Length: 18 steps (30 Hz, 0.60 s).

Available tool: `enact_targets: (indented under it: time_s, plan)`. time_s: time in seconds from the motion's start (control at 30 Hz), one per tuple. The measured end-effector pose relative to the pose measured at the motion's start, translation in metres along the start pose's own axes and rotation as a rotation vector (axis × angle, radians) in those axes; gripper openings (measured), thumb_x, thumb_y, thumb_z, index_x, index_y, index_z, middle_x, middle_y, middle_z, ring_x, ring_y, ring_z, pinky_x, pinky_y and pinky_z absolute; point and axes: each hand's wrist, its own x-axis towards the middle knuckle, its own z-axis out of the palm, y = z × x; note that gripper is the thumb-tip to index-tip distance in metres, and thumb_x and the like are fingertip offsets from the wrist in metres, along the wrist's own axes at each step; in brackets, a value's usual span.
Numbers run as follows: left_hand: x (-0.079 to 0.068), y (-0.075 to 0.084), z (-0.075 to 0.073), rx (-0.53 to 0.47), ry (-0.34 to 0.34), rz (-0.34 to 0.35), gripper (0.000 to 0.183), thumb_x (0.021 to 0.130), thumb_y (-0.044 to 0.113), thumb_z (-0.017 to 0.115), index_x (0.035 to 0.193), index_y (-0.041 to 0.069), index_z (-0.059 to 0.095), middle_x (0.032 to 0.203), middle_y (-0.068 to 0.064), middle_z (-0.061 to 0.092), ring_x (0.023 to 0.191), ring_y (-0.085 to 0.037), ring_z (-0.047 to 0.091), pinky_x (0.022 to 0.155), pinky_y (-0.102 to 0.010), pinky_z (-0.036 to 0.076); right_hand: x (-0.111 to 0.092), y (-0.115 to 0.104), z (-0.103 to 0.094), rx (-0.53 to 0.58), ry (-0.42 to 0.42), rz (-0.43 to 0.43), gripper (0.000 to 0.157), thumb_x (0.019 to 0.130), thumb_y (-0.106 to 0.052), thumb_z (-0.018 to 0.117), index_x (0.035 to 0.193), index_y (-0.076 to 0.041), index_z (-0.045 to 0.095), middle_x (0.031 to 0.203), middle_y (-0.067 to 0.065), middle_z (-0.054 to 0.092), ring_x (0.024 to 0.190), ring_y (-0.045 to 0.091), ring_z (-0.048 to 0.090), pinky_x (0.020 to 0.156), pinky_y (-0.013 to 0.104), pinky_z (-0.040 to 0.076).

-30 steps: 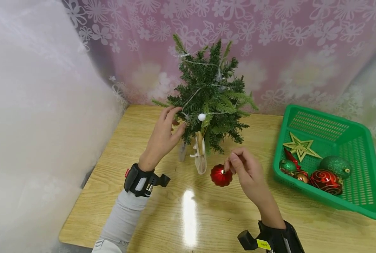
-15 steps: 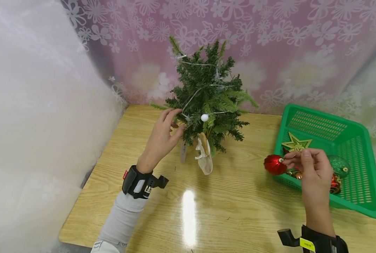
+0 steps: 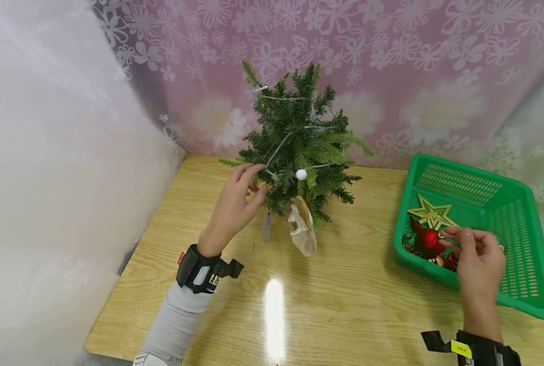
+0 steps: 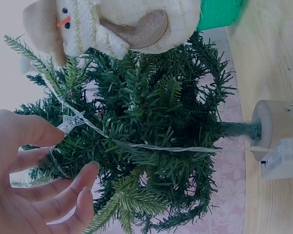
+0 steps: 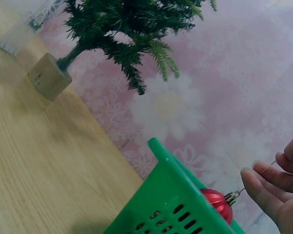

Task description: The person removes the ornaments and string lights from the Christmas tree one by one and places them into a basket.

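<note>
A small Christmas tree (image 3: 294, 137) stands on the table, wound with a string of clear star lights. My left hand (image 3: 235, 206) is at its left side; in the left wrist view its loosely bent fingers (image 4: 63, 200) stand apart among the branches, beside a star light (image 4: 71, 122). A snowman ornament (image 4: 136, 24) hangs from the front of the tree. Over the green basket (image 3: 543, 284), my right hand (image 3: 479, 259) pinches the thin hanging loop of a red ridged bauble (image 3: 429, 241). In the right wrist view the basket's wall partly hides that bauble (image 5: 217, 202).
Inside the basket lie a gold star (image 3: 434, 211) and several other baubles, partly covered by the right hand. A clear battery box (image 4: 283, 161) sits by the tree's wooden base (image 5: 49, 75). A pink flowered curtain (image 3: 198, 76) hangs behind the table (image 3: 345, 295).
My right hand has carried the red bauble from beside the tree rightward to over the basket. The snowman ornament has swung slightly right; the left hand has stayed at the branches.
</note>
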Motion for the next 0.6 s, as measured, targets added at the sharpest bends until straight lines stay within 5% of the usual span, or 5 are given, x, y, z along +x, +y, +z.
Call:
enact_targets:
  time_s: [0.4,0.6]
  plan:
    - [-0.0051,0.0025,0.0011,-0.019,0.022,0.047,0.037,0.095,0.008,0.059,0.132,0.004,0.056,0.120,-0.015,0.054,0.081,-0.020,0.060,0.074,-0.035,0.051,0.0037,0.0051,-0.0033,-0.071,0.032,-0.060,0.014,0.099,-0.010,0.053,0.099,0.003,0.059,0.098,0.005,0.065,0.084,0.009,0.067,0.073,0.013,0.052]
    - [-0.0062,0.0049,0.0014,-0.057,0.023,0.051,0.040,0.096,0.010,0.059,0.135,0.002,0.052,0.121,-0.017,0.054,0.080,-0.021,0.062,0.074,-0.038,0.053,0.0034,0.0039,-0.0075,-0.343,-0.008,0.087,0.021,0.101,-0.021,0.051,0.110,-0.007,0.063,0.102,-0.010,0.063,0.076,-0.003,0.065,0.067,0.009,0.049]
